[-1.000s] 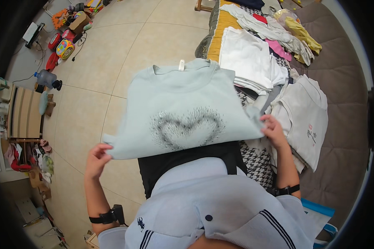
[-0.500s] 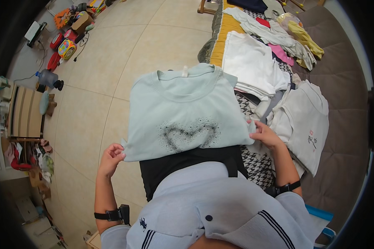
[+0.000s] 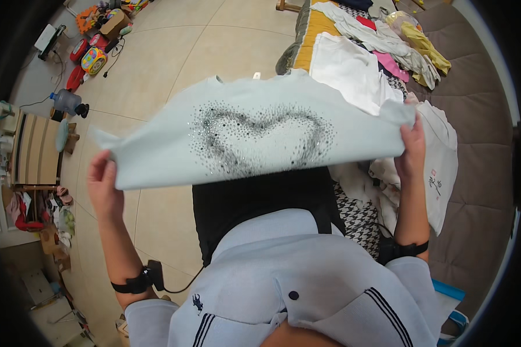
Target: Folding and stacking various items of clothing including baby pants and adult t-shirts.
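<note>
A pale mint T-shirt (image 3: 156,139) with a dark studded heart on its front stretches between my two hands, above my lap. My left hand (image 3: 105,179) is closed on its lower left corner. At the right corner, my right hand (image 3: 411,144) pinches the fabric, with the thumb in front. The shirt's lower edge is pulled fairly straight, while its collar end tips away from me and the neckline is mostly out of sight. Black trousers (image 3: 260,199) show just below the shirt's edge.
To the right on a brown sofa (image 3: 474,173) lie folded white shirts (image 3: 344,66), a white top with a small print (image 3: 440,179) and a heap of mixed clothes (image 3: 408,52). Toys (image 3: 92,61) and a water jug (image 3: 68,103) stand on the tiled floor (image 3: 156,63) at left.
Both hands have risen and moved apart, lifting the T-shirt's lower edge and pulling it wider. Its heart print now faces me more fully, and the neckline has tipped out of sight.
</note>
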`<move>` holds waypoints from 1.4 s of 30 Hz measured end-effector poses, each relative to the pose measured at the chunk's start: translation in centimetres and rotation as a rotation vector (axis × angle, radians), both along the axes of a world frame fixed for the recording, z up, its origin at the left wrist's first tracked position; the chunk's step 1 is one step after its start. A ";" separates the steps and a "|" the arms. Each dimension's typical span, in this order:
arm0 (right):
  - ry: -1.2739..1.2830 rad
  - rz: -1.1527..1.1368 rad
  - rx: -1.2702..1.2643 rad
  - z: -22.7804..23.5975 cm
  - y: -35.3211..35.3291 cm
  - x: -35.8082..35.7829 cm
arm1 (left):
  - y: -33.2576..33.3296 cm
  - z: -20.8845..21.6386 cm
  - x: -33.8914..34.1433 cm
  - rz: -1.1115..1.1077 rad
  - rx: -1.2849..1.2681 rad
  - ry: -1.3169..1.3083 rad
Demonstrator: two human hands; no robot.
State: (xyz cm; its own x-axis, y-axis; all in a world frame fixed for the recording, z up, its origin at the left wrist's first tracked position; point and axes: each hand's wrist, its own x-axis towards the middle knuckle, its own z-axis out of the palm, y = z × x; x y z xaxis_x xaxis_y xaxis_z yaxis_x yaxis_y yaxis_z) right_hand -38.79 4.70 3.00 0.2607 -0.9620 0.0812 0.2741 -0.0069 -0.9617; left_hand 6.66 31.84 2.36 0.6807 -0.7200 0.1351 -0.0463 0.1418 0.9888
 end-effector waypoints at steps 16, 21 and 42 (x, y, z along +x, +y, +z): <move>0.558 0.202 0.491 -10.9 2.5 -3.2 | 1.3 -7.6 -4.9 -0.124 0.692 0.527; 0.573 0.216 0.488 -11.3 2.9 -3.2 | 1.1 -8.3 -3.8 -0.283 0.730 0.666; 0.328 1.390 -0.094 3.4 5.8 7.0 | -11.2 12.7 -10.9 -0.249 0.034 0.072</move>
